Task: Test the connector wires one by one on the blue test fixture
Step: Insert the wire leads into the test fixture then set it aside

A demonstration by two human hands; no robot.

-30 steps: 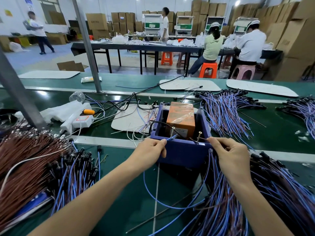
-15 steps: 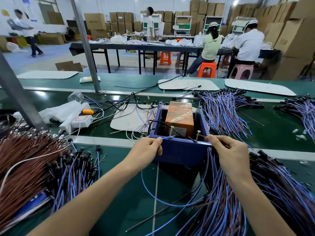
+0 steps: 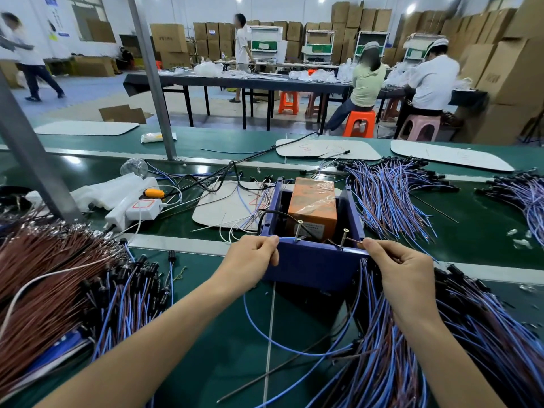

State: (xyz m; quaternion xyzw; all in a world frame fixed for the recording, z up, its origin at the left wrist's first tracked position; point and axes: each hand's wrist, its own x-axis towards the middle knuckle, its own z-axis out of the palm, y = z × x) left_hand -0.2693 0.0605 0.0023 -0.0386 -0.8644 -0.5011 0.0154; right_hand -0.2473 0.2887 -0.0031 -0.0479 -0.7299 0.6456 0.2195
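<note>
The blue test fixture (image 3: 312, 263) is an open box on the green belt with an orange block (image 3: 313, 207) inside and two upright screws, left (image 3: 298, 229) and right (image 3: 343, 238), on its near rim. My left hand (image 3: 250, 260) pinches the blue end of a connector wire (image 3: 265, 337) against the left screw. My right hand (image 3: 403, 272) pinches the wire's brown end at the right screw. The blue wire loops down between my forearms.
A big pile of blue and brown wires (image 3: 441, 343) lies at the right, a brown bundle (image 3: 44, 284) at the left, and more wires (image 3: 388, 195) behind the fixture. A white power strip (image 3: 138, 210), cables and white boards (image 3: 232, 207) lie beyond. People work at far tables.
Both hands have edged up to the fixture's near rim, bringing the wire ends onto the two screws. The view has shifted slightly; a person in the background walked left.
</note>
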